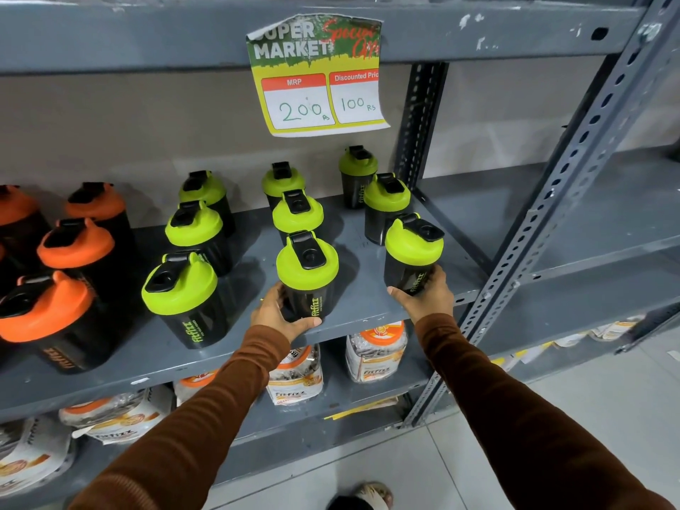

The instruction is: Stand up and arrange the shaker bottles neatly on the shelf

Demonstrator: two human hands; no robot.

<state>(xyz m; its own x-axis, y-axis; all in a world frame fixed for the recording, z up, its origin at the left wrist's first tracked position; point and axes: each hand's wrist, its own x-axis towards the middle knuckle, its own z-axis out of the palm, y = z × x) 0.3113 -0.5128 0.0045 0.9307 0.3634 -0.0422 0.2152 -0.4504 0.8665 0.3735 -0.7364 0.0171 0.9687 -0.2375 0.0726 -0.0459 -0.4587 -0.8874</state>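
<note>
From the head view, a grey metal shelf is seen holding upright shaker bottles in rows running front to back. The left hand is wrapped around the dark body of the front bottle of the middle green row, fingers curled under its base at the shelf's front edge. The right hand is closed around the lower part of the front bottle of the right green row, at about three o'clock from the first. Both held bottles stand upright, lids up. Two more green-lidded bottles are lined up behind each, toward twelve o'clock. A third green row is placed at nine o'clock, and orange-lidded bottles are set further left. A yellow price tag is hung from the shelf above. Packets are stored on the shelf below, at six o'clock.
</note>
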